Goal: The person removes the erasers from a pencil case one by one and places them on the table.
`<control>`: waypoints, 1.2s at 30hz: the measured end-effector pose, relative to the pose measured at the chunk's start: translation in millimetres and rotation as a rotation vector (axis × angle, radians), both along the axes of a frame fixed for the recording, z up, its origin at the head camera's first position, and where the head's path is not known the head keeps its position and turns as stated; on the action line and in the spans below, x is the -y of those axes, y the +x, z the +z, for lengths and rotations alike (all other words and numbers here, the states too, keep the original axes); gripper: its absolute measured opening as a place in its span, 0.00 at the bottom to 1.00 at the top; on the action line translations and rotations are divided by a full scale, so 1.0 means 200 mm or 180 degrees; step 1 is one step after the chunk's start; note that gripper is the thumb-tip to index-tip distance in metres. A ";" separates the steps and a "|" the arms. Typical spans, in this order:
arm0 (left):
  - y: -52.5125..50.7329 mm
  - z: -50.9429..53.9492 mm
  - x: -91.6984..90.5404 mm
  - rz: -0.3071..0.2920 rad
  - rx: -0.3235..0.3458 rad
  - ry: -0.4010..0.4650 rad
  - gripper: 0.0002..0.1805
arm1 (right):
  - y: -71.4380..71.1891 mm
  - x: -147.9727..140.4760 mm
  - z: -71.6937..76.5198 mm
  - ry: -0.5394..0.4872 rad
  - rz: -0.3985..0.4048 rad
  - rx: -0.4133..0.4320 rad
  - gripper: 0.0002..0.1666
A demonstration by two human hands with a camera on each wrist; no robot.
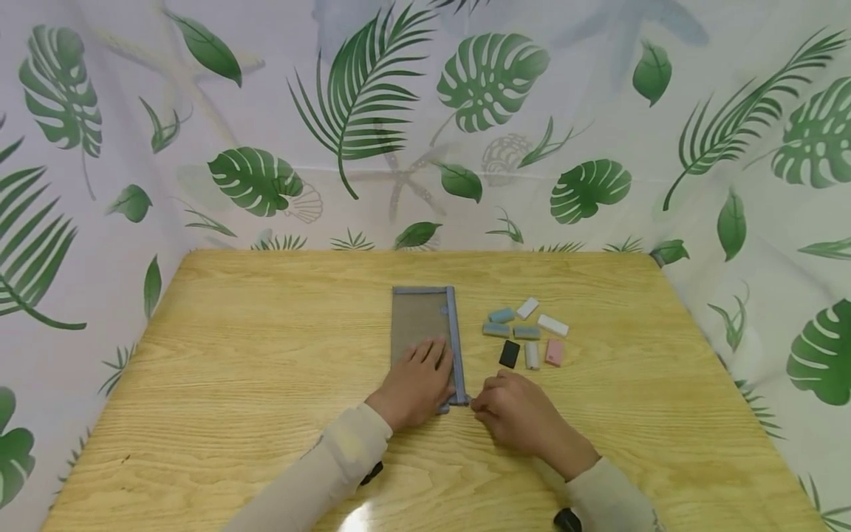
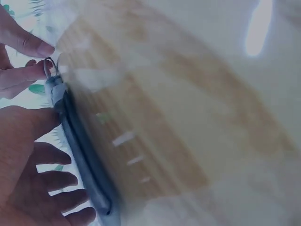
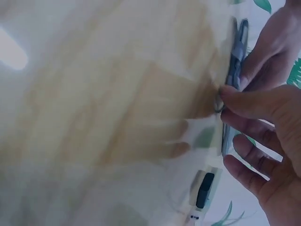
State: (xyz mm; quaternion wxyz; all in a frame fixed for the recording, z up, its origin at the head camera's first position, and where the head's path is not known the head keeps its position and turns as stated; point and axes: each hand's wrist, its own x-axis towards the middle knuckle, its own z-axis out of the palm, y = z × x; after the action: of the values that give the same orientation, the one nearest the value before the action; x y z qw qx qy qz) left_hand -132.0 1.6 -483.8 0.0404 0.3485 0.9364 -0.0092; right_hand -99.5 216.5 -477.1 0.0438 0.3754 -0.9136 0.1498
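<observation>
A flat pouch [image 1: 419, 318] with a grey-brown panel and blue-grey edging lies on the table. My left hand [image 1: 419, 380] rests flat on its lower part, fingers straight. At the pouch's near right corner, my right hand [image 1: 517, 410] pinches a thin loop [image 2: 51, 67] between thumb and forefinger. The left wrist view shows the blue-grey edge [image 2: 82, 146] from the side, with the left hand [image 2: 40, 174] beside it. In the right wrist view, the right hand's other fingers [image 3: 247, 174] are loosely bent.
Right of the pouch lie several small blocks: blue ones [image 1: 496, 329], white ones [image 1: 553, 325], a black one [image 1: 509, 354] and a pink one [image 1: 555, 352]. The wood-grain table [image 1: 266, 332] meets a leaf-patterned cloth [image 1: 412, 148] at the back and sides.
</observation>
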 end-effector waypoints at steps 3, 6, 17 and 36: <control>-0.01 0.02 0.02 -0.0029 -0.0138 0.0267 0.32 | -0.02 -0.01 0.03 -0.0122 -0.0135 0.0174 0.05; -0.04 0.05 0.05 0.0003 -0.0317 0.0666 0.24 | -0.06 -0.04 0.06 -0.0546 -0.0264 0.0397 0.06; -0.18 0.12 0.31 0.0516 -0.1035 0.1372 0.09 | -0.36 -0.16 0.10 -0.1483 -0.1090 0.0373 0.13; -0.37 0.08 0.62 0.1661 -0.0809 0.0758 0.53 | -0.55 -0.37 0.07 0.0201 -0.1860 -0.0326 0.56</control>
State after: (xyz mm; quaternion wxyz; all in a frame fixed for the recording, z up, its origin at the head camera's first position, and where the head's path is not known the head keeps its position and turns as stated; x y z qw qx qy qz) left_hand -205.0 -122.1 -468.3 -0.1171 0.0947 0.9863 0.0678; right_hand -210.2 290.9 -463.3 0.1194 0.1048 -0.9838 0.0832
